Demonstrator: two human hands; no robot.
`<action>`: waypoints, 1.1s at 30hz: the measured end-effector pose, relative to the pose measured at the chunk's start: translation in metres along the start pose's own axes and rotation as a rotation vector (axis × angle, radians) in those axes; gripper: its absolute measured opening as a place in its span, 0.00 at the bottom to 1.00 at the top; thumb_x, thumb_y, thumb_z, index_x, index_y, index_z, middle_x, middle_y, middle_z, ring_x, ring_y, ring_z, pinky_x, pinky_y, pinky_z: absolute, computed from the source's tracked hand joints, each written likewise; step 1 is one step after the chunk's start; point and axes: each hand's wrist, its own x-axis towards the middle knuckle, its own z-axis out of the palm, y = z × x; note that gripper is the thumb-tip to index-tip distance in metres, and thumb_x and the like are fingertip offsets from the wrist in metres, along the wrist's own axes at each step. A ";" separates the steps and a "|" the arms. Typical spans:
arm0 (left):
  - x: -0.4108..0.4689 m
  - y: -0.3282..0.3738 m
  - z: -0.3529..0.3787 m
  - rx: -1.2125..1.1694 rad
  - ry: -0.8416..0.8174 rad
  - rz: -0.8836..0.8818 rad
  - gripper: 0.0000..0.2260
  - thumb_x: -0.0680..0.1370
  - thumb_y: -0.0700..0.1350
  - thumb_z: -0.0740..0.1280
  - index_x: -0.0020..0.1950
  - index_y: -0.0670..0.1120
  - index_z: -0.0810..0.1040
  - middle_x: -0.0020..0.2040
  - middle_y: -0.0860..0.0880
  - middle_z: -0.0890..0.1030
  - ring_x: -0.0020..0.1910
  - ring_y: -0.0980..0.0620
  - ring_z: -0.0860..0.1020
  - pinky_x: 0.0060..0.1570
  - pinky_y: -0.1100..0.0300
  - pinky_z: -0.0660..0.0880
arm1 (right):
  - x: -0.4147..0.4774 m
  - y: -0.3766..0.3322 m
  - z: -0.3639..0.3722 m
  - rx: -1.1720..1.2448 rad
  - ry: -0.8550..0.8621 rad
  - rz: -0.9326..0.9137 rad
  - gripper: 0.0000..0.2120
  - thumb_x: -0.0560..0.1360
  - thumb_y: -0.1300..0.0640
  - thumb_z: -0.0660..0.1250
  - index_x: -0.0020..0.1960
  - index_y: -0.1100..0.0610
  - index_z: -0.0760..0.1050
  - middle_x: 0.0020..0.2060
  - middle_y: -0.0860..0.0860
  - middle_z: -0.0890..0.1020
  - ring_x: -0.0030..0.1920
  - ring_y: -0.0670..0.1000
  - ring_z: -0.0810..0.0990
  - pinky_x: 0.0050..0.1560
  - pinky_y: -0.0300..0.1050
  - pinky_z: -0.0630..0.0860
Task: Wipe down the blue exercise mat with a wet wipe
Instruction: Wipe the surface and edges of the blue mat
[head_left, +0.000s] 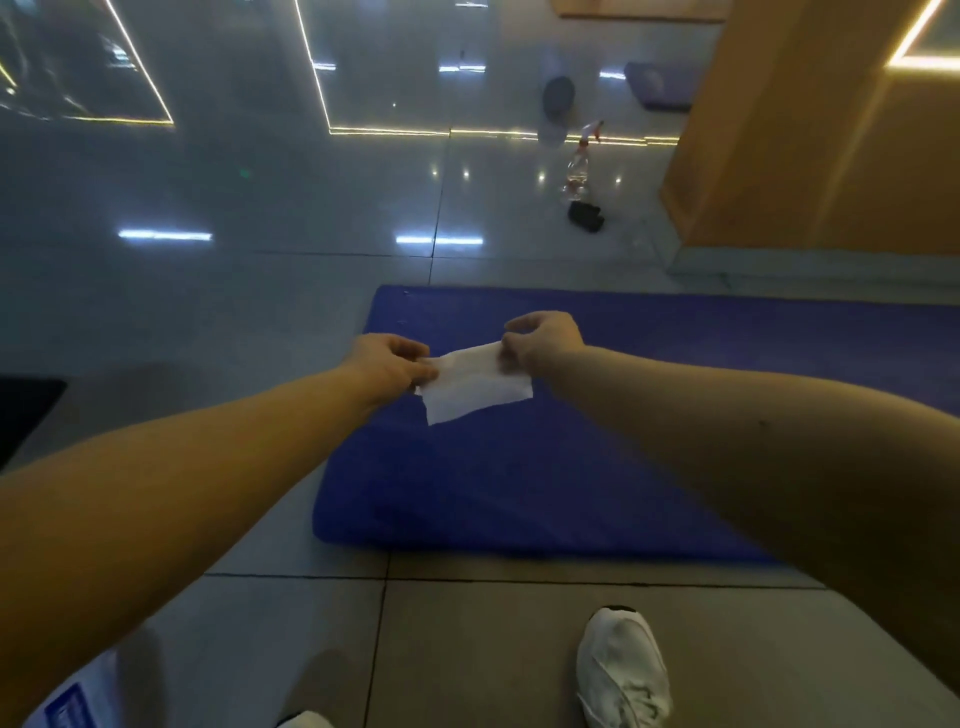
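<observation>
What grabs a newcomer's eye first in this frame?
The white wet wipe, pinched between left hand and right hand at centre frame, over the blue mat on the tiled floor. Then a white shoe at the bottom edge and a clear bottle beyond the mat.

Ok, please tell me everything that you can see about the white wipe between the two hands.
The thin white rectangular wet wipe looks like soft, limp cloth or paper, with fold creases across it. It is opened out and held stretched in the air above the blue padded exercise mat, apparently not touching it. The left hand pinches its left end and the right hand pinches its upper right corner. Its top edge slopes up toward the right, and the lower edge hangs free.
</observation>
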 end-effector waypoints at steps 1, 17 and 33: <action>-0.001 0.000 -0.001 0.018 0.005 -0.003 0.14 0.76 0.38 0.74 0.61 0.43 0.79 0.52 0.47 0.80 0.53 0.49 0.80 0.58 0.52 0.79 | -0.001 -0.002 0.001 0.006 -0.009 -0.004 0.10 0.80 0.58 0.69 0.61 0.56 0.82 0.52 0.51 0.79 0.57 0.52 0.78 0.60 0.43 0.74; 0.024 0.012 -0.019 0.131 0.075 -0.015 0.05 0.79 0.45 0.71 0.44 0.50 0.77 0.51 0.46 0.79 0.51 0.46 0.77 0.59 0.47 0.77 | 0.019 -0.056 0.006 -0.091 -0.207 -0.009 0.17 0.74 0.61 0.75 0.63 0.56 0.80 0.56 0.53 0.80 0.57 0.54 0.80 0.63 0.49 0.77; -0.059 0.075 -0.053 -0.220 -0.002 0.017 0.32 0.65 0.52 0.79 0.63 0.40 0.73 0.56 0.40 0.81 0.51 0.41 0.83 0.52 0.42 0.82 | -0.065 -0.106 -0.035 0.449 -0.304 0.058 0.16 0.81 0.60 0.67 0.64 0.68 0.76 0.56 0.62 0.83 0.50 0.58 0.85 0.47 0.50 0.82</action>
